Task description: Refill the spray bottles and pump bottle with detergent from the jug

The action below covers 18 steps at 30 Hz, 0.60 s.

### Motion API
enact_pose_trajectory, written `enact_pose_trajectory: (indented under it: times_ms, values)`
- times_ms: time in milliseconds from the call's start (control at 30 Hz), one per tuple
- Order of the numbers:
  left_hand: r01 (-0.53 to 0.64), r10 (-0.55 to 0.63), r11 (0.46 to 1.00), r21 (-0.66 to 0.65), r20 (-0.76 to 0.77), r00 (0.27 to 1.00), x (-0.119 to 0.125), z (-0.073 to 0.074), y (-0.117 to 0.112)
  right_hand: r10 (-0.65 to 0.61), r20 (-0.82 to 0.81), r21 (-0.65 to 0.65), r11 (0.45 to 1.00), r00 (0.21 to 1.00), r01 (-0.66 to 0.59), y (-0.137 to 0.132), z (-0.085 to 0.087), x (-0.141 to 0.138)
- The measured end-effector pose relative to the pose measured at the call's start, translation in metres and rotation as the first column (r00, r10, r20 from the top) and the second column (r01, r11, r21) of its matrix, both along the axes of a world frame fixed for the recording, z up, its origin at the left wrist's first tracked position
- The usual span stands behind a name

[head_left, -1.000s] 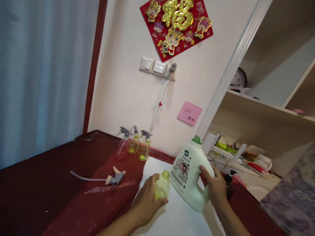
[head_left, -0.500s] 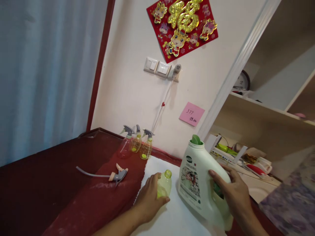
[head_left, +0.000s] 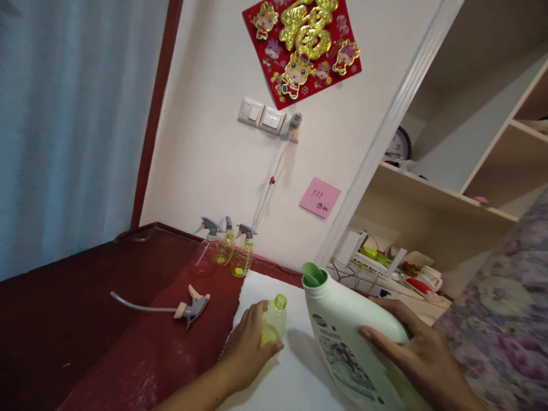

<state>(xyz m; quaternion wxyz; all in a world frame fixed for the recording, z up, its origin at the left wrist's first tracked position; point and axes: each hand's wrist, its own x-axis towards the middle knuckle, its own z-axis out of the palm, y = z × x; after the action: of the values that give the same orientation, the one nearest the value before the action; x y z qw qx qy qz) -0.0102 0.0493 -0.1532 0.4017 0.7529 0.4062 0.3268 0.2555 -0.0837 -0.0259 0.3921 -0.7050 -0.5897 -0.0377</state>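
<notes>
Head view, with the small yellow-green bottle (head_left: pixel 273 326) as the landmark. Nearest, to the right of it, the right hand (head_left: pixel 422 357) lies on the side of the large white detergent jug (head_left: pixel 351 337), fingers spread and pressed on the body. The jug is tilted; its long axis runs from low right up to the left, so the open green spout (head_left: pixel 313 274) points toward the small bottle and is just beside and above its open neck, not touching it. The left hand (head_left: pixel 247 348) is closed around the small bottle from the left side and keeps it upright on the white cloth (head_left: pixel 295 377) on the bench (head_left: pixel 64 331); this hand is the nearer one to the neck. Left of the bottle, apart from it, a loose spray trigger head (head_left: pixel 190 308) with its tube lies on the red cover. Farther behind, at the wall, stand three spray bottles (head_left: pixel 222 254). Above them is a pink note (head_left: pixel 319 197).
</notes>
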Motion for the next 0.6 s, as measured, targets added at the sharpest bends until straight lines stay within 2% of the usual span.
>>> enact_pose_trajectory:
  times_ms: [133,300,433,600]
  values:
    - [-0.003,0.003,1.000,-0.001,0.013,1.000,0.0007,-0.0002,0.0007,0.048,0.161,0.002,0.999,0.986,-0.049,-0.0044,0.0033,-0.0015]
    - [-0.003,0.003,1.000,0.002,0.022,1.000,0.0010,0.0028,-0.0002,0.089,0.292,-0.075,0.995,0.952,-0.070,-0.0094,0.0036,0.0013]
    - [0.003,-0.003,1.000,-0.007,0.011,1.000,-0.0004,0.0068,-0.0015,0.048,0.397,-0.015,0.999,0.917,-0.046,-0.0112,0.0031,-0.0003]
    - [0.005,-0.005,1.000,0.021,0.014,1.000,0.0001,0.0038,-0.0009,0.069,0.550,-0.015,0.997,0.832,-0.073,-0.0092,0.0011,0.0049]
